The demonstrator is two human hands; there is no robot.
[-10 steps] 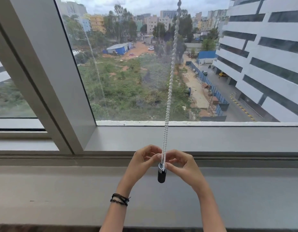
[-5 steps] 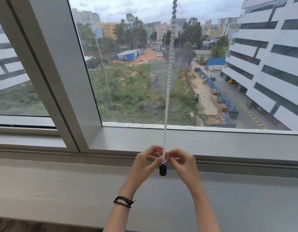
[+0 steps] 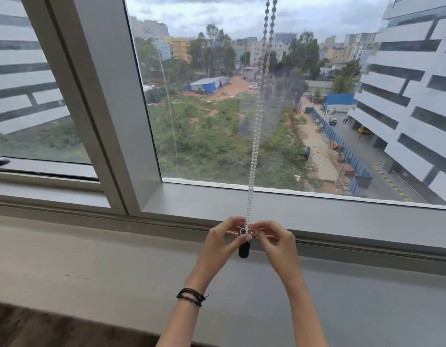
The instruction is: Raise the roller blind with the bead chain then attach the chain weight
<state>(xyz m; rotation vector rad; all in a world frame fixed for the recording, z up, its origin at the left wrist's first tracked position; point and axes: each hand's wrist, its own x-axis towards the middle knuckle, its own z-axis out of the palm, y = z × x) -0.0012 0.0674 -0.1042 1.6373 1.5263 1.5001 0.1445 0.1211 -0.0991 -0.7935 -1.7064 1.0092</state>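
Note:
A white bead chain (image 3: 255, 136) hangs in a double strand from above the frame down to my hands, in front of the window glass. At its lower loop hangs a black cylindrical chain weight (image 3: 244, 250) with a small metal ring on top. My left hand (image 3: 220, 242) pinches the weight's top and ring from the left. My right hand (image 3: 275, 242) pinches the chain's bottom loop and ring from the right. The fingertips of both hands meet at the ring. The roller blind itself is out of view above.
A grey window frame post (image 3: 99, 96) stands at the left. A wide grey sill (image 3: 91, 266) runs below my hands, with a dark wooden floor edge (image 3: 41, 329) at the bottom left. A black bracelet (image 3: 190, 296) circles my left wrist.
The camera has tilted up and shifted, so more sky and chain show. Both hands stay pinched at the chain's bottom, and the weight keeps hanging below them.

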